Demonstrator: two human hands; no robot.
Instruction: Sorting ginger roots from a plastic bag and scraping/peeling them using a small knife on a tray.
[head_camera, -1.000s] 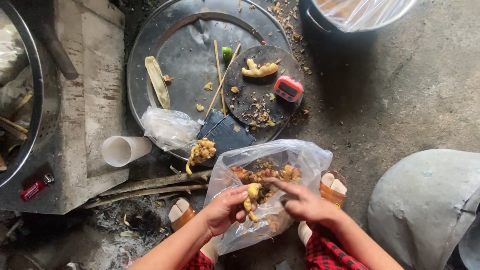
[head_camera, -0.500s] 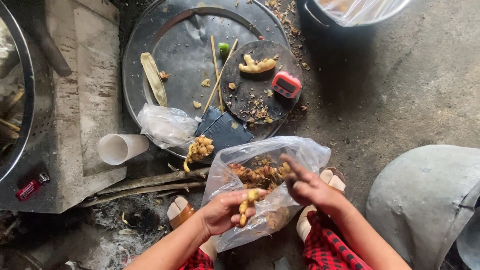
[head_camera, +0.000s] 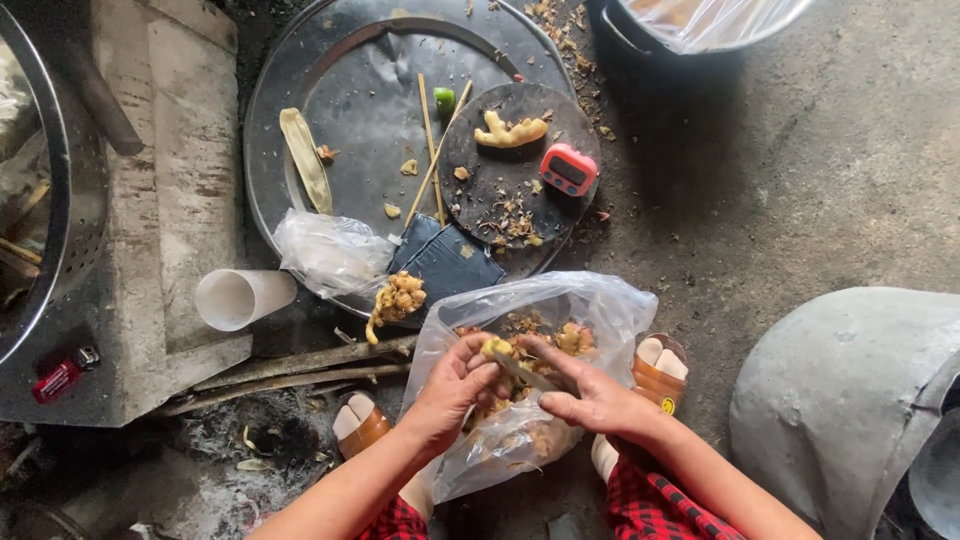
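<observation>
Over a clear plastic bag (head_camera: 520, 400) of peelings on the ground, the left hand (head_camera: 450, 390) pinches a ginger piece (head_camera: 497, 348) while the right hand (head_camera: 590, 395) grips a small knife (head_camera: 525, 372) against it. Beyond, a round dark board (head_camera: 515, 185) (red timer (head_camera: 568, 168) at its right edge) carries peeled ginger (head_camera: 510, 130) on a metal tray (head_camera: 350, 90).

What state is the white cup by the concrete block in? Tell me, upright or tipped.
Tipped. The white cup lies on its side on the ground, its open mouth facing left, beside the concrete block.
</observation>
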